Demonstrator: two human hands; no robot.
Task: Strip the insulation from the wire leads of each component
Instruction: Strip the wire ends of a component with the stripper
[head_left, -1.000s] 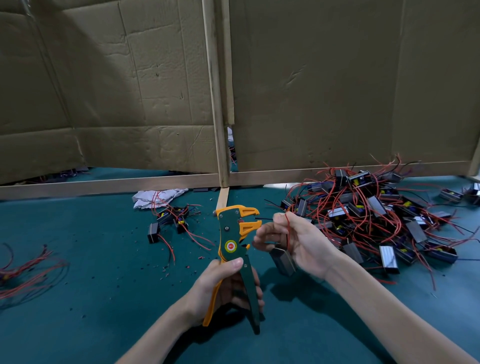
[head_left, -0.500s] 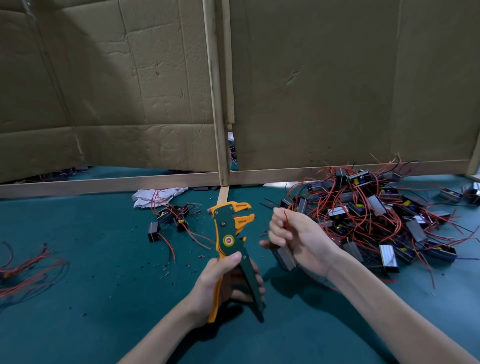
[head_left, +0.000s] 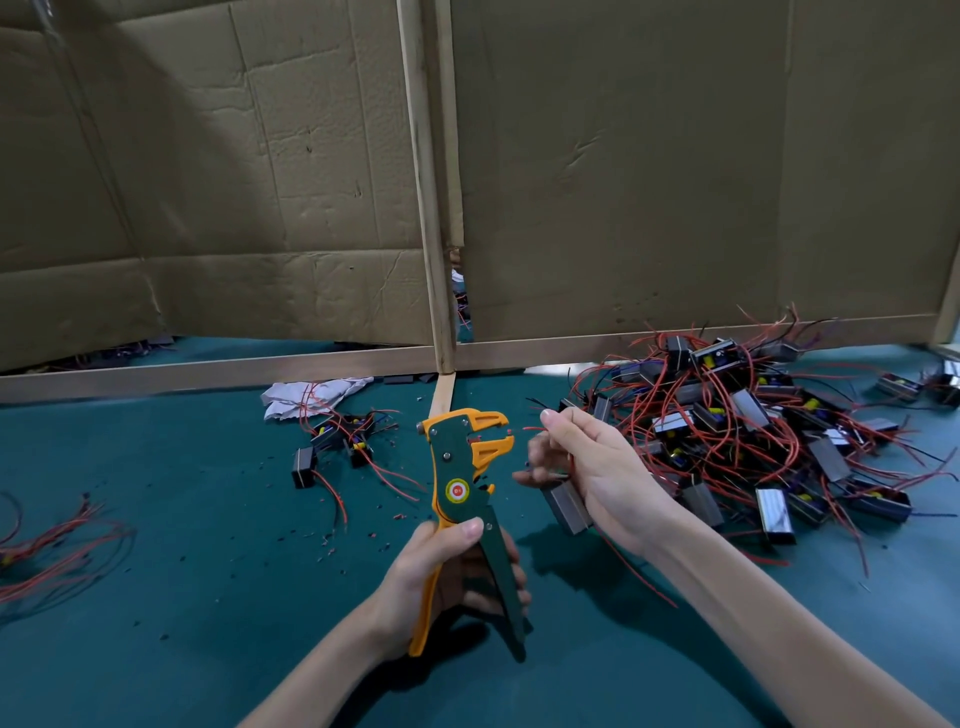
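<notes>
Open green mat (head_left: 208, 561) front-left; tangled component pile (head_left: 737, 431) right; cardboard wall (head_left: 623, 182) behind.

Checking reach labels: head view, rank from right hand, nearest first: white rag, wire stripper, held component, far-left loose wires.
1. Held component, in the right hand.
2. Wire stripper, just left.
3. White rag, back left.
4. Loose wires, far left.

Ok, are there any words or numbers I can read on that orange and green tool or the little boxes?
Round sticker on the wire stripper: pale marks on a red centre, too blurred to read.
Yellow patches on the piled components: too small to tell if they carry text.
No readable text anywhere.
</notes>
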